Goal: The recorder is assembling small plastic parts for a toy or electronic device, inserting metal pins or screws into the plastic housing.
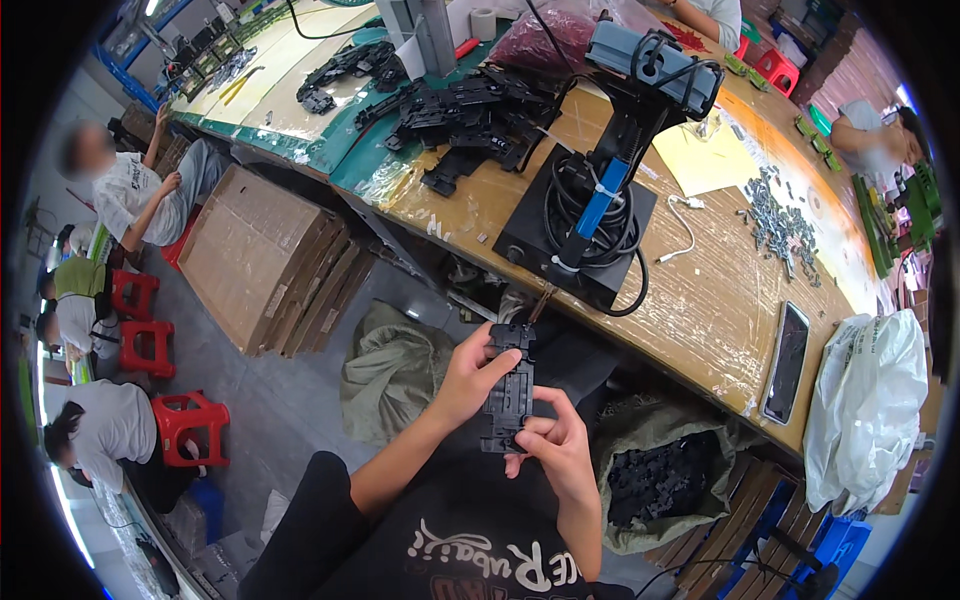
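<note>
Held upright over my lap is a long black moulded plastic part (pixel 511 396) with clips and notches along it. My left hand (pixel 473 372) grips its upper end, thumb pressed on the face. Lower down, my right hand (pixel 553 438) pinches the bottom end between thumb and fingers. Similar black plastic parts lie in a heap (pixel 470 115) on the bench beyond. More of them fill an open woven sack (pixel 665 480) to the right of my right hand.
On the workbench (pixel 690 300) stands a black device (pixel 570 225) with coiled cables. Small metal pieces (pixel 785 225), a phone (pixel 786 362) and a white plastic bag (pixel 868 410) lie to the right. Flat cardboard boxes (pixel 255 255) lean left, near red stools (pixel 190 425). Other people sit around.
</note>
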A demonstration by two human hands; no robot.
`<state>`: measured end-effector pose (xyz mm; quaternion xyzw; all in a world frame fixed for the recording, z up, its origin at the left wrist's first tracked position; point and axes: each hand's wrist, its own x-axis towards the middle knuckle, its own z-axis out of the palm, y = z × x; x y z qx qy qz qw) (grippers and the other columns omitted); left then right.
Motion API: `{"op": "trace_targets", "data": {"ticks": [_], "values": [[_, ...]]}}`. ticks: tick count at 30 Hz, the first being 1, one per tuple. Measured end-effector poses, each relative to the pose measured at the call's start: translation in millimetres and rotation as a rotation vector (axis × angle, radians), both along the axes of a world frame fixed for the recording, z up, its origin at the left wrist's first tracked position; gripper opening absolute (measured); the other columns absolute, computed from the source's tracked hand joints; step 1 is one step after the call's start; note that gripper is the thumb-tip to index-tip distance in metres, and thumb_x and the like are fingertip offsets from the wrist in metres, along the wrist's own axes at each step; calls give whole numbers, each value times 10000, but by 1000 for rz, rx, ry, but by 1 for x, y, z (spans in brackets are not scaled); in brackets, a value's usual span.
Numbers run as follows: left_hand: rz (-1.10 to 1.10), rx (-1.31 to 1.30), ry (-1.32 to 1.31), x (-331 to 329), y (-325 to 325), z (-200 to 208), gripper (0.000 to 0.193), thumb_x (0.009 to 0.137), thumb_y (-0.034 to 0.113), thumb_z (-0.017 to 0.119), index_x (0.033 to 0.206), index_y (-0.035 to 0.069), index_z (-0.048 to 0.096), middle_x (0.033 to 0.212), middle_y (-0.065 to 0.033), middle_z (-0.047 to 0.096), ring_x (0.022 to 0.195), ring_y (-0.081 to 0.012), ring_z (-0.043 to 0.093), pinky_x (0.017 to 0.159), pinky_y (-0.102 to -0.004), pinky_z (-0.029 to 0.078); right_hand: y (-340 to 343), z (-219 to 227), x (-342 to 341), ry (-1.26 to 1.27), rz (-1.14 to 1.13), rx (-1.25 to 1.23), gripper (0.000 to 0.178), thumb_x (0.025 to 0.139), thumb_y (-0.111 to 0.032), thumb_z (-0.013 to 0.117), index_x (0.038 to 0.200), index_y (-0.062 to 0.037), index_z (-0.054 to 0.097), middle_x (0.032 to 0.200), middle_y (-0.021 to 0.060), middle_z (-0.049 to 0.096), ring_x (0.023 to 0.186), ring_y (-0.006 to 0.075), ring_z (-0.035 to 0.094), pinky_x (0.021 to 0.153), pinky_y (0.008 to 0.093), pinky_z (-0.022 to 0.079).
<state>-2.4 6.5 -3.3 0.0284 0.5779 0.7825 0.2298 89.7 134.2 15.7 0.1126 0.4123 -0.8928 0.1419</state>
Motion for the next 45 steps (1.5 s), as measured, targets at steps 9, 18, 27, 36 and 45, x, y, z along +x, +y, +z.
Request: {"op": "trace_targets", "data": {"ticks": [9, 18, 27, 36, 45], "values": [[-11, -12, 6, 1, -1, 2, 167, 813, 53, 530, 973, 31, 485, 784, -2, 542, 672, -45, 513, 575, -186, 424, 0, -4, 1, -1, 9, -1, 422, 765, 5, 563, 1128, 36, 352, 675, 142, 583, 497, 205, 577, 460, 282, 495], [-1, -28, 3, -3, 0, -7, 167, 815, 55, 529, 974, 31, 486, 778, -4, 542, 670, -46, 514, 576, -187, 425, 0, -6, -3, -6, -1, 7, 408, 767, 15, 554, 1124, 35, 356, 679, 143, 582, 486, 199, 567, 458, 277, 488], [-1, -32, 8, -5, 0, 3, 153, 818, 57, 519, 966, 32, 489, 757, -4, 545, 653, -47, 526, 555, -181, 426, 0, -2, -5, 14, -2, 7, 414, 755, 10, 555, 1117, 39, 356, 686, 139, 584, 479, 197, 568, 447, 271, 486], [-2, -19, 2, -6, 1, -1, 128, 812, 56, 528, 932, 39, 487, 750, 1, 538, 647, -42, 518, 548, -181, 420, -1, -4, -5, 14, -26, -54, 409, 764, 18, 563, 1119, 30, 359, 671, 146, 582, 496, 194, 570, 453, 271, 480], [3, -7, -5, -7, 3, 1, 132, 807, 47, 535, 924, 41, 474, 745, 10, 526, 641, -36, 504, 544, -181, 413, 0, -1, -6, 16, -34, -77, 394, 771, 24, 544, 1117, 33, 356, 668, 149, 581, 494, 192, 569, 454, 270, 485]]}}
